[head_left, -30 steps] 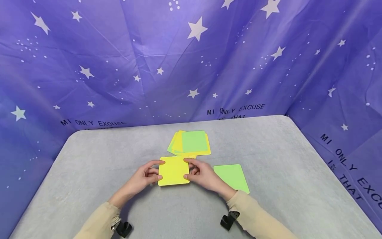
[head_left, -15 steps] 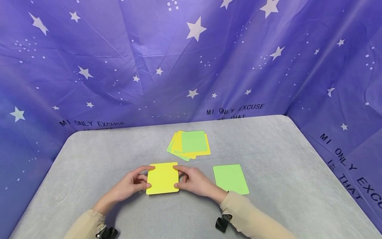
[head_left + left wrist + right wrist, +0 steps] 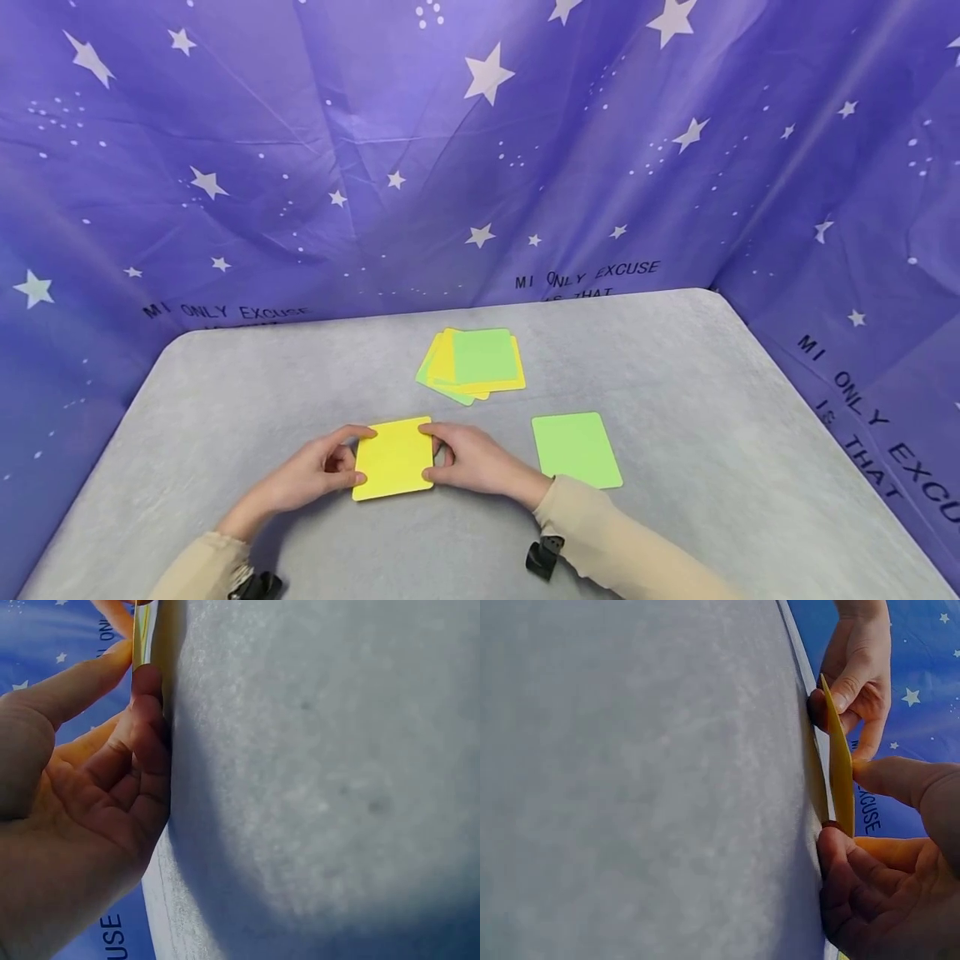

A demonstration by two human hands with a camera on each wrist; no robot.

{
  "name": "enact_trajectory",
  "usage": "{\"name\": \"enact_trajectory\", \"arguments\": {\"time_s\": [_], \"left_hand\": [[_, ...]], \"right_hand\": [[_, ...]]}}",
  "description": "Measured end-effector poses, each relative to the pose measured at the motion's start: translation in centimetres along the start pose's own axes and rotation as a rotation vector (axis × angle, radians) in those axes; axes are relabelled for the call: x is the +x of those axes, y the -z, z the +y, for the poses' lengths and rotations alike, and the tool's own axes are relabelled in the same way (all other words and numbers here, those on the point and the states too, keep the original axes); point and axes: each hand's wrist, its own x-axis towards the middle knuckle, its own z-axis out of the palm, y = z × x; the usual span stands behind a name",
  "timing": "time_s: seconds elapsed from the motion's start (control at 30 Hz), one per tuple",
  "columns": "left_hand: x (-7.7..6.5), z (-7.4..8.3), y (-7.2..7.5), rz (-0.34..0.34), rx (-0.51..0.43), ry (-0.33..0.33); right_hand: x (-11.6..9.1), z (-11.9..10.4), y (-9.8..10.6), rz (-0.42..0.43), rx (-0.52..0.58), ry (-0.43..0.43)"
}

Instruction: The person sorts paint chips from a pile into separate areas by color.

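Observation:
A yellow square card (image 3: 393, 459) with rounded corners is held by both hands, close over the table left of its middle. My left hand (image 3: 309, 473) pinches its left edge between thumb and fingers. My right hand (image 3: 480, 460) pinches the right edge the same way. In the right wrist view the card (image 3: 841, 776) appears edge-on and slightly bowed, with fingertips behind it. A light green square card (image 3: 577, 450) lies flat to the right, its lower edge close to the right sleeve. Beyond the hands lies a loose fanned pile of green and yellow cards (image 3: 486, 357).
The grey table (image 3: 675, 383) has rounded far corners. Behind and beside it hangs a purple cloth (image 3: 420, 125) printed with white stars and black lettering. A black strap device (image 3: 543, 557) sits on the right wrist, and another (image 3: 257, 585) on the left.
Both hands have carried the yellow card left and nearer the person, away from the pile, whose near corner now shows. The card has tilted slightly. The green card on the right stays put.

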Motion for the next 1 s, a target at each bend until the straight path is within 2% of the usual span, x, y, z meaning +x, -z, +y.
{"name": "enact_trajectory", "arguments": {"time_s": [0.27,0.43,0.53,0.73,0.83,1.0], "left_hand": [[-0.9,-0.2,0.1,0.007,-0.013,-0.014],[-1.0,-0.4,0.0,0.023,-0.033,0.004],[-1.1,-0.5,-0.1,0.025,-0.039,0.017],[-1.5,-0.8,-0.6,0.044,-0.056,0.010],[-1.4,-0.7,-0.5,0.049,-0.054,0.039],[-0.8,-0.4,-0.1,0.038,0.009,0.096]], "right_hand": [[0.1,-0.8,-0.3,-0.013,-0.140,-0.004],[0.2,-0.9,-0.4,-0.018,-0.154,-0.023],[0.4,-0.7,-0.4,-0.029,-0.116,-0.022],[0.7,0.0,-0.2,-0.076,0.053,-0.021],[0.8,0.0,0.0,-0.088,0.077,-0.017],[0.9,0.1,0.3,-0.099,0.064,-0.023]]}}
